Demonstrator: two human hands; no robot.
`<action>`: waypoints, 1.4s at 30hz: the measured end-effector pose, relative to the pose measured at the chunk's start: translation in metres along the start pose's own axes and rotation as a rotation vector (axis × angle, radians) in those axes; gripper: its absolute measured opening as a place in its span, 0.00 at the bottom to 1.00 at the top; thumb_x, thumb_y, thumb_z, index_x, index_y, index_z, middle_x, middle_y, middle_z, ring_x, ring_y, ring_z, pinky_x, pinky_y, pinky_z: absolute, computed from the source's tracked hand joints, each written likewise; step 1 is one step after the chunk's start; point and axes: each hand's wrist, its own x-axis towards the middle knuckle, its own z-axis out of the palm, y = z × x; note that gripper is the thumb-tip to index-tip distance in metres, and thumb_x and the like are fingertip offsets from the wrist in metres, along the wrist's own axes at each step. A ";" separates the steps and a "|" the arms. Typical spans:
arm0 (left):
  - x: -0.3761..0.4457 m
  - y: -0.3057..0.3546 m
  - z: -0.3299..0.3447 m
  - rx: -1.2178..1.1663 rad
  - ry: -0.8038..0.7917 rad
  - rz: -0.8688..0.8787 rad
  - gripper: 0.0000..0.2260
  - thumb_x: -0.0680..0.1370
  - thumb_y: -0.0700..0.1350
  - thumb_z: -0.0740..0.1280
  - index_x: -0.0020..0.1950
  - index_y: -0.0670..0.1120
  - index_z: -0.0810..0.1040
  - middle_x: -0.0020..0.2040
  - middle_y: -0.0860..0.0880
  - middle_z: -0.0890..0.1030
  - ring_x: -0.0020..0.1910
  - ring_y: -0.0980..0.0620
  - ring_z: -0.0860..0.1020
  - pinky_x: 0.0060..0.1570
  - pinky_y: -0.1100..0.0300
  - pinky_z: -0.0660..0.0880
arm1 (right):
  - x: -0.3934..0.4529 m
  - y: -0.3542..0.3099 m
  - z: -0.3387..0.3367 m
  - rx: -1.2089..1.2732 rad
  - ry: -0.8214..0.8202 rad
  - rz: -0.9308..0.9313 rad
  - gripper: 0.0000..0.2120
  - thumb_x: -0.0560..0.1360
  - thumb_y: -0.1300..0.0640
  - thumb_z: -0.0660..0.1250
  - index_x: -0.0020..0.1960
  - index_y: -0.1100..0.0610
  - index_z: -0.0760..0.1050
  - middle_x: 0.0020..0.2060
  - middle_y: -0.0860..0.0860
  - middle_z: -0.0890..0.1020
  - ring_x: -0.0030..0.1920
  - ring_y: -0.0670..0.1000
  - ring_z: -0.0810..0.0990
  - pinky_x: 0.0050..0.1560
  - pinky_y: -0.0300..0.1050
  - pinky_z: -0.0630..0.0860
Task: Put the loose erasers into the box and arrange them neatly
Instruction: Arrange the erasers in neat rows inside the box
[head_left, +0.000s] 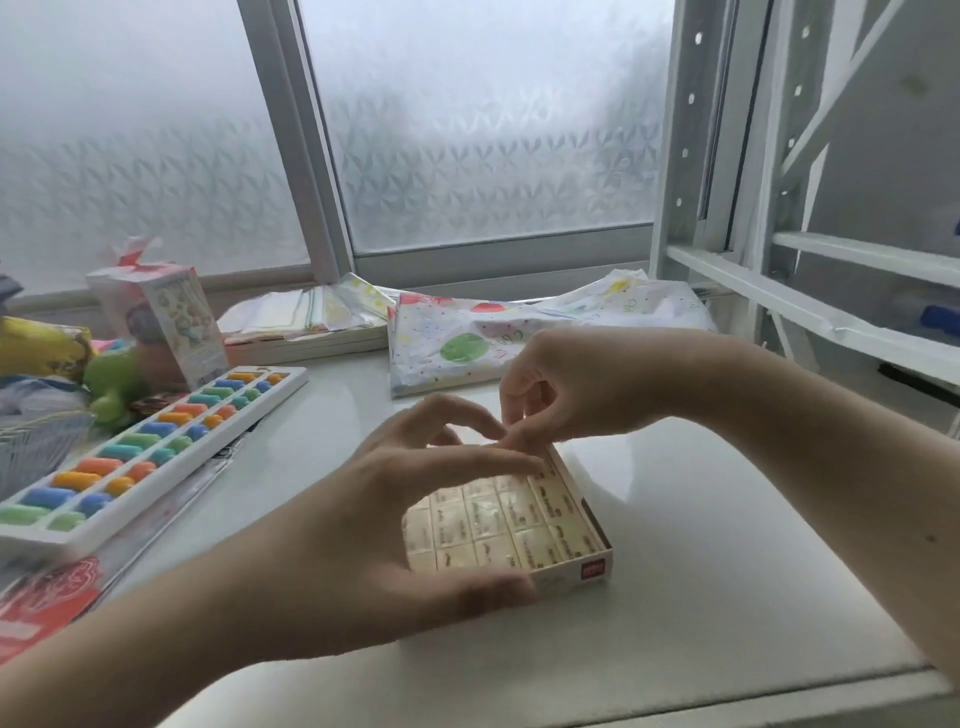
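A shallow cardboard box lies on the white table, filled with rows of flat white wrapped erasers lying side by side. My left hand spans the box's left side, thumb against the near edge and fingers stretched over the far rows. My right hand hovers at the box's far end, fingertips pinched together and pressing down where the two hands meet. The erasers under my fingers are hidden, so I cannot tell whether one is pinched.
A long white tray of coloured pieces lies diagonally at the left. A patterned bag and stacked papers sit by the window. Toys and a small carton crowd the far left. White shelving stands at the right.
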 end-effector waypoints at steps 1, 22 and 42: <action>-0.007 -0.004 -0.005 -0.034 0.051 -0.037 0.24 0.69 0.73 0.66 0.64 0.73 0.73 0.64 0.68 0.70 0.66 0.61 0.72 0.64 0.65 0.69 | -0.001 0.002 -0.002 0.007 0.012 0.003 0.09 0.76 0.44 0.70 0.42 0.47 0.82 0.35 0.46 0.85 0.36 0.45 0.83 0.40 0.46 0.80; -0.047 0.004 -0.010 -0.218 -0.101 -0.403 0.54 0.65 0.60 0.79 0.80 0.63 0.47 0.75 0.62 0.60 0.72 0.64 0.59 0.70 0.66 0.56 | -0.089 -0.006 0.035 0.383 -0.018 0.116 0.61 0.58 0.40 0.83 0.78 0.31 0.46 0.77 0.41 0.62 0.77 0.40 0.60 0.79 0.46 0.59; -0.033 -0.067 -0.042 -0.330 -0.023 -0.495 0.43 0.65 0.53 0.82 0.76 0.63 0.64 0.65 0.55 0.74 0.57 0.60 0.74 0.58 0.64 0.69 | -0.024 -0.016 0.052 0.501 0.235 0.085 0.44 0.63 0.59 0.83 0.71 0.41 0.66 0.64 0.48 0.75 0.61 0.46 0.76 0.59 0.34 0.72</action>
